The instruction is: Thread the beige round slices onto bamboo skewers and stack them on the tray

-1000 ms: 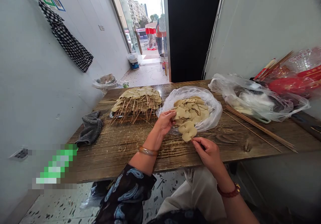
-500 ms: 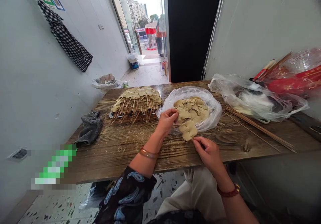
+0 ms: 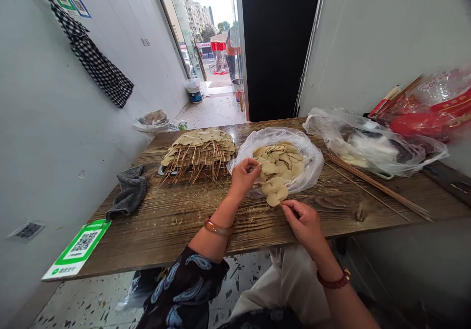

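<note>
My right hand (image 3: 303, 222) pinches the lower end of a skewer, most of which is hidden behind fingers and food. Several thin, pale tan slices, like potato slices (image 3: 275, 191), are threaded on it. With thumb and forefinger together, my left hand (image 3: 243, 178) grips the edge of another slice at the near left of a clear plastic bag (image 3: 312, 164). Inside the open bag lies a heap of loose slices (image 3: 290, 157). To the left, a pile of loaded skewers (image 3: 200, 147) rests on a metal tray (image 3: 161, 170), sticks pointing toward me.
A bundle of bare skewers (image 3: 382, 187) lies right on the wooden table (image 3: 154, 240), with a single stick beside it. Beyond are another plastic bag (image 3: 331, 127) and red packaging (image 3: 415, 123). A grey cloth (image 3: 129, 191) and a QR code card (image 3: 79, 248) occupy the left edge.
Both hands keep nearly the same place and grip. The whole view has shifted slightly, and the QR code card now shows sharply where it was pixelated.
</note>
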Demonstrator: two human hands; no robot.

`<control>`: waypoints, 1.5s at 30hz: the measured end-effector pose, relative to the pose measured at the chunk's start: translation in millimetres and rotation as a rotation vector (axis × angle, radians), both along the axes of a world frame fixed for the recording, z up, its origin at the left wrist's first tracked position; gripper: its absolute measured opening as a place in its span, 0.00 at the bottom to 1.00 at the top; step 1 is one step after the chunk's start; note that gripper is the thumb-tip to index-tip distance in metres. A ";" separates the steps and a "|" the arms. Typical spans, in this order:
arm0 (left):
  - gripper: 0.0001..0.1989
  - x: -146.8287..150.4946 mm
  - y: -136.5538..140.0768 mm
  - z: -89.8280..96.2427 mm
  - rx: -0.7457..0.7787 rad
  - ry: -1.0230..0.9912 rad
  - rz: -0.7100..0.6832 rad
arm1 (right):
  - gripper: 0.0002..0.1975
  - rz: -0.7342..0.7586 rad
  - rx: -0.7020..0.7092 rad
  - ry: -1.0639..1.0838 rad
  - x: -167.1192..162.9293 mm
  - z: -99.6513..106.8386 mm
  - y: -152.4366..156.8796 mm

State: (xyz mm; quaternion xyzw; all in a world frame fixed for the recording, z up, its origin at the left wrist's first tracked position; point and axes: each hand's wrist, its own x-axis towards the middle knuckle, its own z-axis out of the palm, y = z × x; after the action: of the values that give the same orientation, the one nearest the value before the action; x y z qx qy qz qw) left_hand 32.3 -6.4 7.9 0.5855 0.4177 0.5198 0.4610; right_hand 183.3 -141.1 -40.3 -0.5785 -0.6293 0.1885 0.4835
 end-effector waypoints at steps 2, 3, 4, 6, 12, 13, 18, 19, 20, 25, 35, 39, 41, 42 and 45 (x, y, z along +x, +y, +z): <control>0.05 0.1 -0.5 0.4 0.014 0.028 0.004 | 0.12 -0.002 0.002 0.000 -0.1 1.0 -0.2; 0.05 0.3 -0.9 0.5 0.021 0.044 0.002 | 0.12 -0.004 0.000 -0.001 -0.3 1.8 -0.4; 0.05 0.6 -1.6 0.5 0.026 0.060 -0.005 | 0.12 -0.007 -0.005 0.000 -0.4 2.9 -0.7; 0.05 2.0 -3.8 0.5 0.022 0.081 -0.042 | 0.12 -0.015 -0.018 0.004 -0.6 5.1 -1.3; 0.07 7.8 -12.5 1.6 -0.046 0.077 -0.295 | 0.12 -0.061 -0.035 0.052 -0.2 6.1 -1.2; 0.09 8.2 -13.4 1.9 -0.068 0.058 -0.328 | 0.13 -0.069 -0.034 0.063 0.0 5.5 -1.1; 0.18 7.8 -15.5 3.1 -0.277 -0.171 -0.340 | 0.13 -0.090 -0.031 0.097 0.8 3.0 -1.1; 0.19 7.6 -15.8 2.8 -0.327 -0.204 -0.354 | 0.13 -0.094 -0.032 0.100 0.9 2.7 -1.1; 0.20 7.6 -16.0 2.3 -0.368 -0.222 -0.379 | 0.14 -0.099 -0.032 0.104 1.0 2.4 -1.2; 0.20 6.7 -14.9 -2.3 -0.428 -0.232 -0.452 | 0.14 -0.086 -0.027 0.117 1.3 0.6 -1.2; 0.14 8.4 -11.0 -2.7 -0.228 -0.097 -0.324 | 0.16 0.025 -0.161 0.291 5.8 1.5 -1.5; 0.18 10.8 -14.3 -3.3 -0.339 -0.240 -0.355 | 0.16 -0.003 -0.160 0.337 6.4 -0.7 -1.4; 0.20 10.8 -15.3 -4.3 -0.442 -0.326 -0.401 | 0.17 -0.011 -0.160 0.358 6.1 -2.3 -1.2; 0.20 10.9 -15.6 -5.0 -0.481 -0.359 -0.418 | 0.17 -0.016 -0.159 0.366 5.9 -2.9 -1.2; 0.20 12.6 -17.1 -6.9 -0.549 -0.438 -0.453 | 0.17 -0.021 -0.153 0.368 5.5 -3.7 -1.4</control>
State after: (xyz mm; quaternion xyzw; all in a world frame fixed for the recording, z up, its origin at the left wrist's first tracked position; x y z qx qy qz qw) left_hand 44.9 -23.5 1.1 0.3936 0.2935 0.3868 0.7806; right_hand 188.8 -142.5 -44.0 -0.5758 -0.5081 0.3333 0.5470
